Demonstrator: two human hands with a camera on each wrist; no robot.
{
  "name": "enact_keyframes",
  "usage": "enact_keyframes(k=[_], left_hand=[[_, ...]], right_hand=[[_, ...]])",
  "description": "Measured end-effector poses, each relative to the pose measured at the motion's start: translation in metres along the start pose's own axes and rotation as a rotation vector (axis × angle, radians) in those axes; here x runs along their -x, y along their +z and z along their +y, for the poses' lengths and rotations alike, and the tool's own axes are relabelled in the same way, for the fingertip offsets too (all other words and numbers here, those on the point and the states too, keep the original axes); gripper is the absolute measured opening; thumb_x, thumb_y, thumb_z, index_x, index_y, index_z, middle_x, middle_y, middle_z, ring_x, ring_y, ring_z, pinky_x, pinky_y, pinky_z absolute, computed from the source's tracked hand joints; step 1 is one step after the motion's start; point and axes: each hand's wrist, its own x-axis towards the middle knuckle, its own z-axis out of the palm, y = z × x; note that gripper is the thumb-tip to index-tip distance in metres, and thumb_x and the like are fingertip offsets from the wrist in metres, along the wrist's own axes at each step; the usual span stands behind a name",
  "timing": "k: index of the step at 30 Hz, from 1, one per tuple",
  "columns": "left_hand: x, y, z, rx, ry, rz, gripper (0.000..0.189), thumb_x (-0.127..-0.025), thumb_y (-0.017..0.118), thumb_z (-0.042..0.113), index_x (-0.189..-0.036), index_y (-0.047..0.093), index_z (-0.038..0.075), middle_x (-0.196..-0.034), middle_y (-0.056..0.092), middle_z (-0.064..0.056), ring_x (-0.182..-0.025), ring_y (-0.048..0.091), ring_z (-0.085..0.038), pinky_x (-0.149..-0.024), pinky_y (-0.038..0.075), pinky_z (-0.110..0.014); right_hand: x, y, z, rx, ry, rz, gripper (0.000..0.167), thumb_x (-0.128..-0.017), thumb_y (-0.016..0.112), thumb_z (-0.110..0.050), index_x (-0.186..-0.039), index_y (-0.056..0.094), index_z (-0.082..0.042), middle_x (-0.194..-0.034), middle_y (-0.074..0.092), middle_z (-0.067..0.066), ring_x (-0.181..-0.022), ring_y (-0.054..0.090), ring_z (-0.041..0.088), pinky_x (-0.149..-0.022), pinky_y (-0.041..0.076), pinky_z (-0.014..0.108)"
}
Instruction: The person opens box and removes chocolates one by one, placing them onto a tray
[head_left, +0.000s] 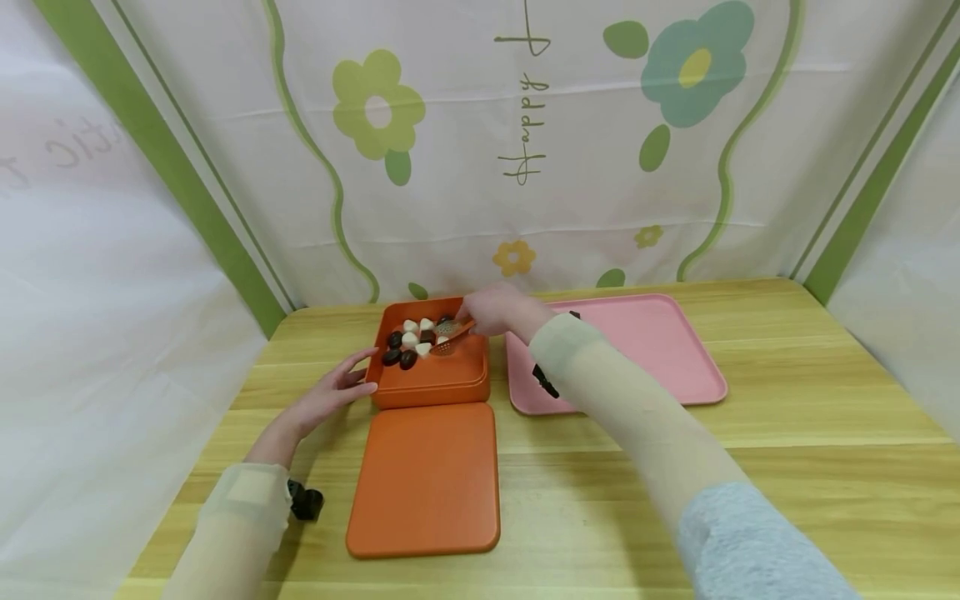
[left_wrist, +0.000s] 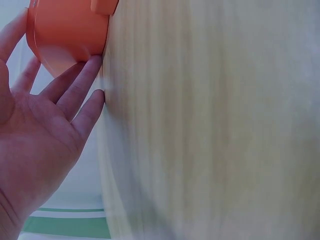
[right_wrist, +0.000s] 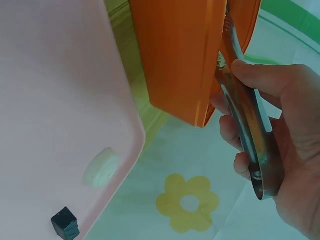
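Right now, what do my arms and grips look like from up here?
Your left grip and right grip are bare, without gloves. A pale left band and a pale right band wrap the wrists. A small black device sits beside the left one, and black parts show at the right one. A light grey sleeve shows higher up the right arm.

Curtained-off work space, room type unclear — flower-printed cloth [head_left: 450,192] hangs behind a wooden table [head_left: 570,500], pale cloth [head_left: 90,333] at both sides.
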Motion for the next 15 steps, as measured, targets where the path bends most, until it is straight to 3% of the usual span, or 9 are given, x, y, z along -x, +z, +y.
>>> enact_keyframes(k=[15], left_hand=[[0.0014, 0.0002, 0.0014, -0.002, -0.006, 0.002, 0.068, -0.100, 0.057, 0.028, -0.156, 0.021, 0.018, -0.160, 0.009, -0.019, -0.143, 0.011, -0.046, -0.108, 0.020, -0.062]], right_hand=[[-0.0034, 0.0043, -0.0021, -0.003, 0.007, -0.013, 0.040, -0.094, 0.064, -0.024, -0.133, 0.063, -0.022, -0.130, 0.061, -0.003, -0.120, 0.054, 0.019, -0.099, 0.043, 0.037]])
